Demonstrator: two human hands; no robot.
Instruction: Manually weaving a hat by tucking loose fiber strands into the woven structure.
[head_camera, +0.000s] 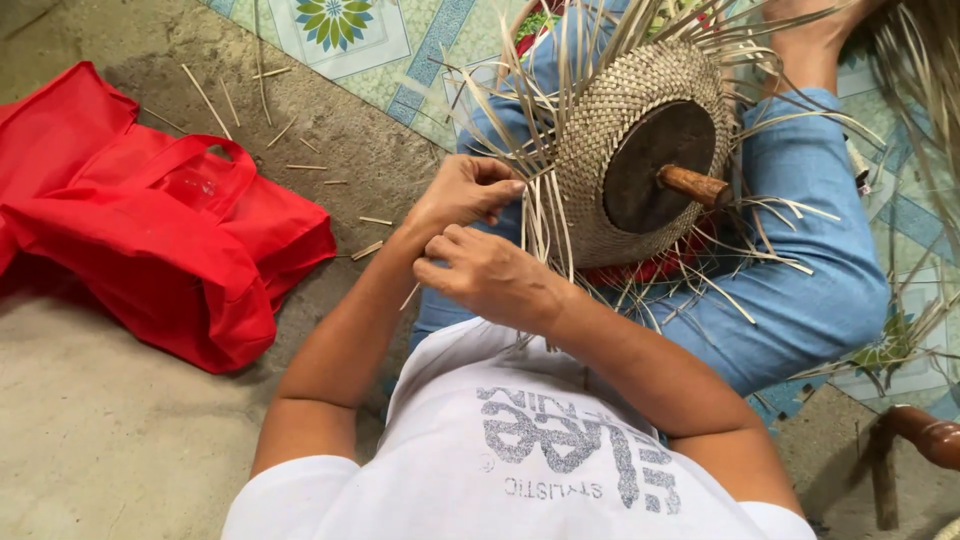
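**Floor-level weaving station: condition at inspection**

The person sits on a rough grey concrete floor (90, 440), partly covered by a patterned blue-and-green mat (400, 50). A half-woven tan straw basket (610, 120), fitted over a dark round wooden form with a brown peg handle (665, 165), rests on the blue-trousered lap. The left hand (462, 190) is closed, pinching loose pale straw strips (540, 215) at the basket's edge. The right hand (490, 275) is curled narrow against the same strips. A red fabric bag (150, 250) lies nearby on the concrete, with straw offcuts (300, 165) scattered just beside it.
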